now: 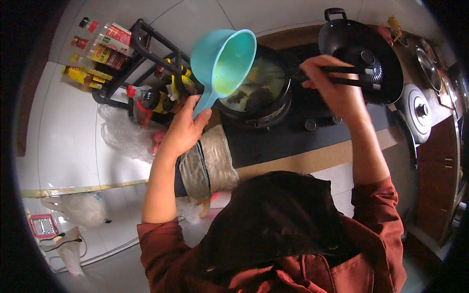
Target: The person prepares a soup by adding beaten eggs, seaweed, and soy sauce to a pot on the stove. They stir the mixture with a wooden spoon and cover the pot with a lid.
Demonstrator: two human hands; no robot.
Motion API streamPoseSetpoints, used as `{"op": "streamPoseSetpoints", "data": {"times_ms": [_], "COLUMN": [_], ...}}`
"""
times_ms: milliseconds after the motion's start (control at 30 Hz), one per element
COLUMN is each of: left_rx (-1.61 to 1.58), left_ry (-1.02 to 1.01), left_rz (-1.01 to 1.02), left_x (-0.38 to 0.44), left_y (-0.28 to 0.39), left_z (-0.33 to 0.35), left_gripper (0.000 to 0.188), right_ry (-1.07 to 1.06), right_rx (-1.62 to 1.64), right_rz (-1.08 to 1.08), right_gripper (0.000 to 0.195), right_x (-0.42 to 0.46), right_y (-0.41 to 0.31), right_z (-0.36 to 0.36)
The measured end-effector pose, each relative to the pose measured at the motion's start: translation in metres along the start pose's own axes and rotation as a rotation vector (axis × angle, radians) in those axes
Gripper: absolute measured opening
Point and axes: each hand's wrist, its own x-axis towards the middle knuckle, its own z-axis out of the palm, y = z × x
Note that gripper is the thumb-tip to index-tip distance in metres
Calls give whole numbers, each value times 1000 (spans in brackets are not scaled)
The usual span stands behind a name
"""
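My left hand [188, 126] grips the handle of a turquoise plastic water scoop [205, 55]. The scoop is tilted towards the right, and a thin yellow liquid coats its inside. Right beside it, on the stove, a dark pot [256, 115] holds cloudy broth [273, 86] with dark pieces in it. Slightly blurred, my right hand [331, 82] holds a pair of dark chopsticks [346, 69] with silver-coloured ends pointing right. Their other ends lead towards the pot and are hard to make out against the black stove.
A black wok [392, 77] with a lid inside stands right of my right hand. Beyond it lies a grey pot lid [412, 110]. On the left, a black rack [137, 47] holds sauce bottles [106, 56]. Folded cloth mitts [218, 157] hang over the counter edge before the pot.
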Motion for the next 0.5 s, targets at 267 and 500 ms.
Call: {"op": "streamPoseSetpoints", "data": {"times_ms": [267, 500], "left_rx": [-99, 36], "left_ry": [-3, 138], "left_rz": [-62, 52], "left_x": [-4, -13], "left_y": [7, -11], "left_z": [-9, -11], "left_gripper": [26, 27], "right_ry": [-303, -189], "right_rx": [-229, -234], "right_rz": [41, -106], "right_gripper": [14, 9], "right_x": [20, 18], "right_y": [5, -17], "right_z": [15, 14]}}
